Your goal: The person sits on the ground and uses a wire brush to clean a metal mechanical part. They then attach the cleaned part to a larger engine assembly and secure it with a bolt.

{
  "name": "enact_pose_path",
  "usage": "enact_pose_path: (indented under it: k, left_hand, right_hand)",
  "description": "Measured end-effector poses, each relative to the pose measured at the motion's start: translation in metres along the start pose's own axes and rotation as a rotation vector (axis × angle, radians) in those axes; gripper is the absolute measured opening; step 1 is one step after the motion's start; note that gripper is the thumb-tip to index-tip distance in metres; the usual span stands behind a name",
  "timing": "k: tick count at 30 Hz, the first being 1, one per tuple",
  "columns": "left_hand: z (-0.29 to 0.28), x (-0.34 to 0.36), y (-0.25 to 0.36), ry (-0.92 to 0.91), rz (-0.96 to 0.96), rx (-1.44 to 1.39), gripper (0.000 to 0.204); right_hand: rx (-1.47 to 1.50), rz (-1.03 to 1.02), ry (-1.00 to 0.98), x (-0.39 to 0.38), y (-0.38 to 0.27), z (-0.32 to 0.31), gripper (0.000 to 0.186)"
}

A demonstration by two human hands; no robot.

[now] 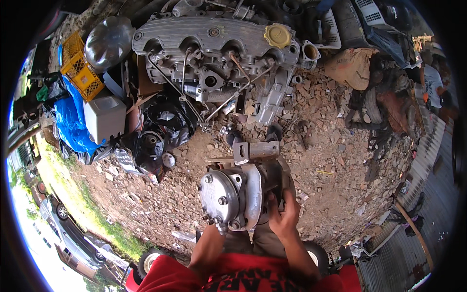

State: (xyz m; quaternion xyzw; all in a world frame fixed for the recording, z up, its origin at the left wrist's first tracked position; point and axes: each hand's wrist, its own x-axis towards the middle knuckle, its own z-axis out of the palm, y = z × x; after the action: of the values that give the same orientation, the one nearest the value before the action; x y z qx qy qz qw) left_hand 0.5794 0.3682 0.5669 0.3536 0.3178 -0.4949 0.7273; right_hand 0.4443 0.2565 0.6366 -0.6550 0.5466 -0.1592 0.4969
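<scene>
In front of my body I hold up a heavy metal engine part (pixel 221 194) that looks like a compressor. It has a round silver end cover with several bolts, a dark body to the right and a flat slotted bracket (pixel 257 151) on its far side. My right hand (pixel 284 216) is closed round the dark right side, thumb toward me. Beneath the round cover, my left hand (pixel 210 239) supports the part's near left side; its fingers are hidden behind the metal. Beyond stands a large engine (pixel 214 39) with a yellow oil filler cap (pixel 278 36).
Stony ground (pixel 321 160) lies around my feet. To the left are a yellow crate (pixel 82 73), a grey-white box (pixel 105 119), a blue plastic sheet (pixel 70 121) and black bags (pixel 168 117). A brown sack (pixel 348 68) and corrugated metal sheets (pixel 408 233) are at right.
</scene>
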Motion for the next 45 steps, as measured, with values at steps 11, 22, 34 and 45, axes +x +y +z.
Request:
enact_pose_path:
  k: [11, 22, 34, 45]
  left_hand:
    - [0.022, 0.109, -0.113, 0.087, -0.091, 0.259, 0.060]
    - [0.010, 0.192, -0.179, -0.075, -0.143, -0.139, 0.065]
    - [0.041, 0.229, -0.179, -0.025, -0.072, -0.061, 0.060]
    - [0.058, 0.229, -0.188, 0.053, -0.118, 0.041, 0.058]
  right_hand:
    - [-0.438, -0.035, -0.021, 0.113, 0.045, 0.007, 0.017]
    - [-0.552, -0.065, -0.098, 0.196, 0.119, 0.003, 0.016]
    - [-0.552, -0.080, -0.142, 0.253, 0.130, 0.005, 0.019]
    - [-0.480, -0.072, 0.001, 0.264, 0.152, 0.005, 0.018]
